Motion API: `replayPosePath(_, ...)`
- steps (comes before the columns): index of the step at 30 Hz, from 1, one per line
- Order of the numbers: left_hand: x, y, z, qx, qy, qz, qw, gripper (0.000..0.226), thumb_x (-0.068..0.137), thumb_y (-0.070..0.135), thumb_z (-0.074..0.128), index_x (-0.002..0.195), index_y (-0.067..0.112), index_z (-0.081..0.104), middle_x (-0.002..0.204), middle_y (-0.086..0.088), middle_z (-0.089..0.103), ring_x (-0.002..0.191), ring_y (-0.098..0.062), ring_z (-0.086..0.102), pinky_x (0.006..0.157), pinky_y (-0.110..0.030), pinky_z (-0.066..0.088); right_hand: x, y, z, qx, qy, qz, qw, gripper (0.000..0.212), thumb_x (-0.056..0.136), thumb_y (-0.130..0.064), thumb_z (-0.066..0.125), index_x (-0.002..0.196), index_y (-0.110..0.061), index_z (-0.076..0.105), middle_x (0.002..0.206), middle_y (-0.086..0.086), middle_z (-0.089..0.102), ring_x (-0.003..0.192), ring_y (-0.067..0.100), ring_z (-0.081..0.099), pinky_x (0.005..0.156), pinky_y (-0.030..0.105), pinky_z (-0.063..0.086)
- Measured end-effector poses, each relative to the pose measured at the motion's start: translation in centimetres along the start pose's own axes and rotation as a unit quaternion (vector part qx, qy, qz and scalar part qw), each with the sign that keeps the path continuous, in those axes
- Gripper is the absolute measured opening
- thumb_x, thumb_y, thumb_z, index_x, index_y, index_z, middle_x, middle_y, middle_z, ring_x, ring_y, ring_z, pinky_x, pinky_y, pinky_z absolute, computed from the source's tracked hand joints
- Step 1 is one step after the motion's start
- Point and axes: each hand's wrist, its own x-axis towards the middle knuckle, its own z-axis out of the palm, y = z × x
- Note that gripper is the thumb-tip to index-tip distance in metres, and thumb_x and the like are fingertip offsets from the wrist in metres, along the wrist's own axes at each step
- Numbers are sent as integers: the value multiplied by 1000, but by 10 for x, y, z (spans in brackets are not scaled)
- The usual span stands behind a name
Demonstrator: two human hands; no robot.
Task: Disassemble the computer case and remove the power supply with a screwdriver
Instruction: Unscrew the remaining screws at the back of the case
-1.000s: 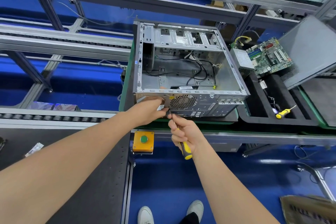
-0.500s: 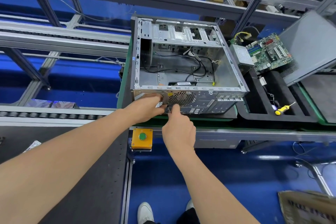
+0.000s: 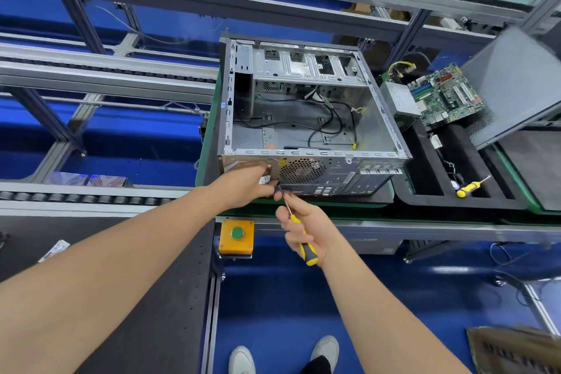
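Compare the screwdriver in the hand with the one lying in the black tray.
The held screwdriver is gripped in the right hand; the tray screwdriver lies loose in the black tray, untouched. The held screwdriver's tip points up-left to the case's rear panel; the tray screwdriver's points up-right at nothing. Both have yellow-and-black handles and thin metal shafts.

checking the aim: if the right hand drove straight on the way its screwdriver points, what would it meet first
The rear panel of the case, just left of the fan grille, close beside the left hand. The tip of the screwdriver in the right hand looks at or almost on it; depth is unclear.
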Motion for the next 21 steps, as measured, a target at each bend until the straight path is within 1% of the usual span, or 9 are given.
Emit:
replayPosePath(3, 0, -1, -1, 5, 3, 8, 1000, 25, 100, 46, 53, 110, 26, 63, 118, 2, 69, 109, -18, 63, 93, -38, 52, 5, 11, 2, 68, -21, -27, 997, 23, 107, -18, 47, 111, -6, 66, 62, 8, 62, 26, 7, 34, 25, 17, 27)
replayPosePath(7, -1, -2, 0, 4, 19, 24, 1000, 25, 101, 42, 53, 115, 25, 65, 119, 2, 69, 105, -17, 62, 83, -30, 46, 6, 3, 16, -204, 122, -85, 968, 17, 113, -15, 41, 112, -5, 55, 60, 13, 60, 30, 11, 30, 32, 18, 25)
replayPosePath(9, 0, -2, 0, -3, 16, 23, 1000, 25, 100, 41, 54, 117, 26, 65, 118, 3, 69, 100, -15, 60, 79, -30, 46, 4, 4, 24, -447, 235, -131, 853, 16, 112, -18, 41, 110, -12, 56, 66, 12, 64, 35, 15, 41, 36, 24, 30)
replayPosePath(12, 0, 0, -1, -2, 5, 21, 1000, 26, 100, 38, 55, 120, 25, 64, 120, 2, 68, 103, -17, 62, 82, -33, 50, 2, 18, 35, -733, 331, -168, 570, 6, 107, -18, 46, 109, -24, 45, 77, 3, 57, 60, 22, 55, 48, 33, 36)
replayPosePath(13, 0, 1, -1, -2, 1, 18, 1000, 27, 100, 38, 54, 121, 24, 64, 121, 2, 68, 104, -18, 62, 86, -35, 52, 2, 25, 36, -766, 353, -171, 509, 13, 105, -16, 48, 108, -26, 41, 74, 1, 54, 61, 25, 55, 51, 34, 35)
replayPosePath(14, 0, 1, -2, -1, -3, 16, 1000, 27, 101, 38, 54, 122, 24, 64, 122, 1, 68, 105, -18, 62, 88, -36, 53, 3, 29, 34, -775, 369, -182, 480, 16, 104, -17, 50, 106, -28, 39, 70, -1, 52, 61, 28, 54, 52, 36, 34)
replayPosePath(16, -1, 2, -2, 1, -6, 15, 1000, 27, 101, 37, 54, 121, 22, 64, 120, 0, 68, 102, -17, 62, 87, -35, 53, 3, 29, 31, -748, 386, -214, 496, 8, 107, -26, 50, 102, -28, 43, 69, -2, 54, 65, 29, 55, 54, 38, 39)
replayPosePath(19, -1, 3, -3, 0, -6, 19, 1000, 27, 101, 37, 54, 120, 21, 64, 118, -1, 69, 100, -17, 61, 86, -34, 52, 5, 15, 27, -643, 335, -204, 658, 19, 108, -34, 49, 100, -24, 63, 72, 1, 71, 71, 17, 64, 62, 35, 50)
replayPosePath(21, -2, 2, -3, 1, -5, 18, 1000, 28, 101, 39, 53, 120, 20, 64, 120, 0, 68, 104, -18, 61, 91, -37, 51, 8, 2, 27, -499, 286, -141, 806, 27, 108, -27, 45, 102, -17, 70, 68, 4, 74, 50, 13, 54, 51, 30, 41)
